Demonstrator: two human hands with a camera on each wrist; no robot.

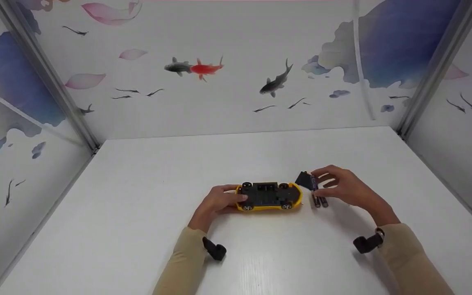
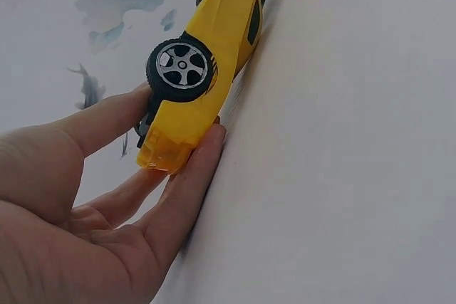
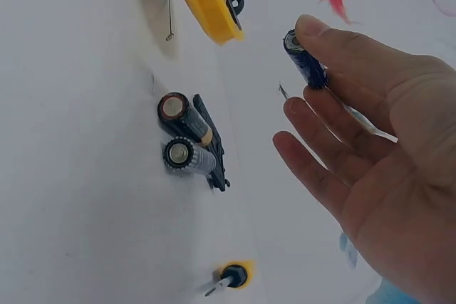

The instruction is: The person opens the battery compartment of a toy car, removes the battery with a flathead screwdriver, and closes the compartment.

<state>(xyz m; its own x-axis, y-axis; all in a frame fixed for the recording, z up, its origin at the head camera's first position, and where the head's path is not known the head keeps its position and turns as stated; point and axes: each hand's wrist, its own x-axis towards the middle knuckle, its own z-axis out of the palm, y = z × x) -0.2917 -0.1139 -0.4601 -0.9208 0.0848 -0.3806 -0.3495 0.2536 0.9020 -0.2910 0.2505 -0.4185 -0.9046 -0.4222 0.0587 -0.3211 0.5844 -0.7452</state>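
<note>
A yellow toy car (image 1: 266, 196) lies underside up, its black base and wheels showing. My left hand (image 1: 218, 201) grips its left end, thumb on the base and fingers beneath; the left wrist view shows the car's yellow body (image 2: 214, 33) between thumb and fingers of that hand (image 2: 92, 204). My right hand (image 1: 350, 189) pinches a dark blue battery (image 3: 306, 62) between thumb and fingertips, off the table. Below that hand (image 3: 392, 126), two more batteries (image 3: 187, 115) rest side by side on the table, against a flat black piece (image 3: 212, 140).
A tool with a yellow and black handle (image 3: 235, 274) lies beyond the batteries in the right wrist view. Close to the car is a thin, dark wire-like piece (image 3: 170, 19). White printed panels (image 1: 236, 102) enclose the white table (image 1: 137, 229) at the back and sides.
</note>
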